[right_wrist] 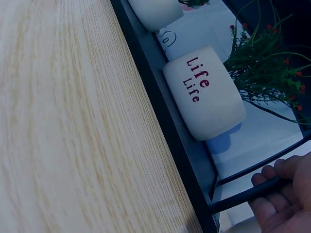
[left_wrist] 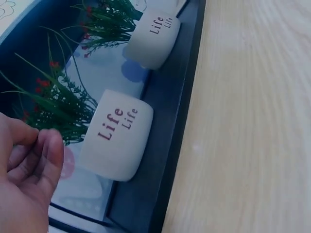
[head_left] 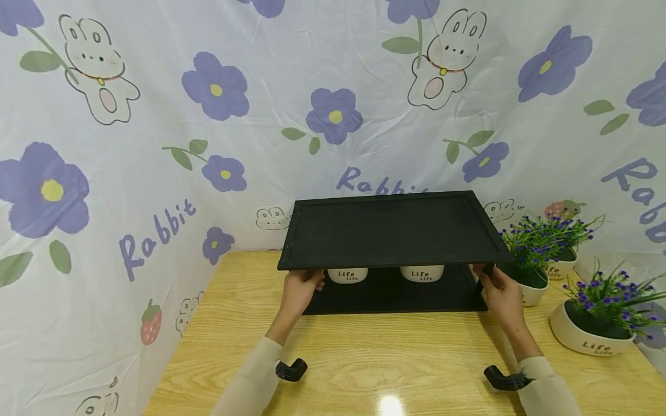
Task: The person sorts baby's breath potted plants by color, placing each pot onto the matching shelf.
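Note:
A black two-tier shelf (head_left: 395, 231) stands on the wooden table, with white pots marked "Life" on its lower board. My right hand (head_left: 503, 293) grips the shelf's front right post (right_wrist: 248, 195), fingers and thumb around it. At the front left corner, just under the top board, is my left hand (head_left: 303, 288). Its fingers (left_wrist: 52, 155) are bent toward the thumb, and I cannot tell whether they hold the frame. Between the hands sit the left white pot (left_wrist: 119, 136) and the right white pot (right_wrist: 206, 94), both with red-flowered green plants.
Several white pots with purple flowers stand right of the shelf, one pot (head_left: 593, 329) nearer the front and another (head_left: 533, 292) close beside the shelf. Behind the table (head_left: 374, 358) hangs a rabbit-and-flower cloth (head_left: 270, 133); it also runs along the left side.

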